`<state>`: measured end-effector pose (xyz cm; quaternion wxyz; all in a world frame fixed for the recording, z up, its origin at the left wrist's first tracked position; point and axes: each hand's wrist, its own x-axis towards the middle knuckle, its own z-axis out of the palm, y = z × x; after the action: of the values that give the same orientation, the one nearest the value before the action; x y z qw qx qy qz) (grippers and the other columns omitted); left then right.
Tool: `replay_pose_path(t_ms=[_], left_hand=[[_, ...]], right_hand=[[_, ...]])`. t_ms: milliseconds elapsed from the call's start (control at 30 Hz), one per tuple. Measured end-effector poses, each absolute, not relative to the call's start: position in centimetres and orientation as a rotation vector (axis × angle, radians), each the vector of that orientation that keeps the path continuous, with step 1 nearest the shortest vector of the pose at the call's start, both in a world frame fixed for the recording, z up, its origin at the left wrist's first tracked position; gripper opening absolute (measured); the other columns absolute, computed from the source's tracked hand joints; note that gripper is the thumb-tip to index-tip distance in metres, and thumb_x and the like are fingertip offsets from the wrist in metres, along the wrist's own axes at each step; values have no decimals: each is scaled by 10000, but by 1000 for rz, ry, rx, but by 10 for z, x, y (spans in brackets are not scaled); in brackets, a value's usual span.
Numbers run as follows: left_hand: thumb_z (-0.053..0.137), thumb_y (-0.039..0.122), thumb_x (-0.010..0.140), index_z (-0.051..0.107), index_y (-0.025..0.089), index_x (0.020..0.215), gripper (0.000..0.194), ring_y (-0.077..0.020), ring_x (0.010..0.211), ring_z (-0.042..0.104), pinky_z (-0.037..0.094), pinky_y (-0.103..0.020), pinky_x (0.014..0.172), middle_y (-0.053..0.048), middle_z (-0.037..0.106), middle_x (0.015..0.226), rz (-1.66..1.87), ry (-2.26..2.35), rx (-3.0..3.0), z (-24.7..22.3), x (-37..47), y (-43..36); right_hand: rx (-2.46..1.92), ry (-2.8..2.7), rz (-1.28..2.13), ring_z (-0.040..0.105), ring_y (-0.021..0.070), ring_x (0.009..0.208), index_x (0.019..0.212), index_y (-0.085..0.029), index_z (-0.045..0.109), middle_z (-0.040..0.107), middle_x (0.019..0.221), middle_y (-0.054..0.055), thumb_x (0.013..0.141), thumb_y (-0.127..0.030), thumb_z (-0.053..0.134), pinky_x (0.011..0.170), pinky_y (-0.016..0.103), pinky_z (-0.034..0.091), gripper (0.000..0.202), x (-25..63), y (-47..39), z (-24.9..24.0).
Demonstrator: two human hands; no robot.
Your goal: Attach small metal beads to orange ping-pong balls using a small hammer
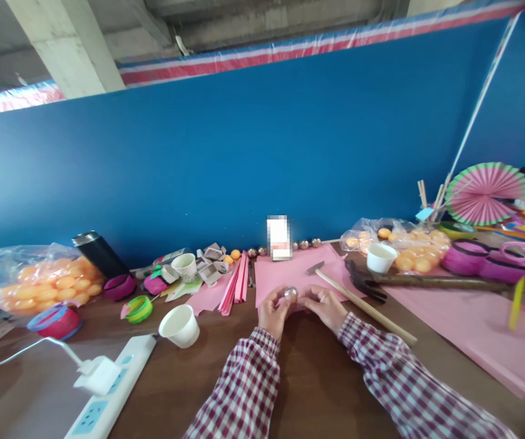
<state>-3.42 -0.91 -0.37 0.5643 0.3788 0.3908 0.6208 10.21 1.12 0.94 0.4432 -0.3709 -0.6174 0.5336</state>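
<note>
Silvery ball, pinched btwn both hands' fingers

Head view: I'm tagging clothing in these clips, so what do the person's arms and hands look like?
Both arms wear long sleeves in a red, white and dark checked pattern, reaching to the wrists. The left sleeve and right sleeve match. The left hand and right hand are bare: no gloves, and no rings or watch that I can make out.

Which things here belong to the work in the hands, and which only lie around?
In hand:
- small silvery ball, held between left hand and right hand
- pink paper sheet under it

Lying about:
- hammer
- white paper cup
- bag of orange balls
- power strip
- paper fan
</note>
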Motion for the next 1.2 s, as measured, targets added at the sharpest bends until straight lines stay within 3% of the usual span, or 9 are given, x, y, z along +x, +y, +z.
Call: replay_pose_path(t_ms=[300,1067,1200], left_hand=[[664,254,608,587,134,940,361,-169,807,591,485,-321,747,-90,622,940,1458,880,810,1,-33,-11],[681,241,582,616,136,925,365,-162,784,603,477,-339,784,-72,646,909,1476,885,741,-2,-31,-10],[678,250,587,614,128,928,367,-166,789,605,484,-332,777,-73,650,900,1479,909,757,-2,-30,-10]], right_hand=[[-892,-1512,1365,434,64,450,676,-167,479,487,492,-63,607,-444,613,451,211,346,315,105,15,5],[-973,-1465,1298,487,85,487,625,-162,512,526,519,-42,588,-417,630,495,235,412,284,102,9,12],[-949,-1420,1322,551,112,586,641,-160,520,582,648,-8,567,-416,646,580,263,465,294,101,10,9]])
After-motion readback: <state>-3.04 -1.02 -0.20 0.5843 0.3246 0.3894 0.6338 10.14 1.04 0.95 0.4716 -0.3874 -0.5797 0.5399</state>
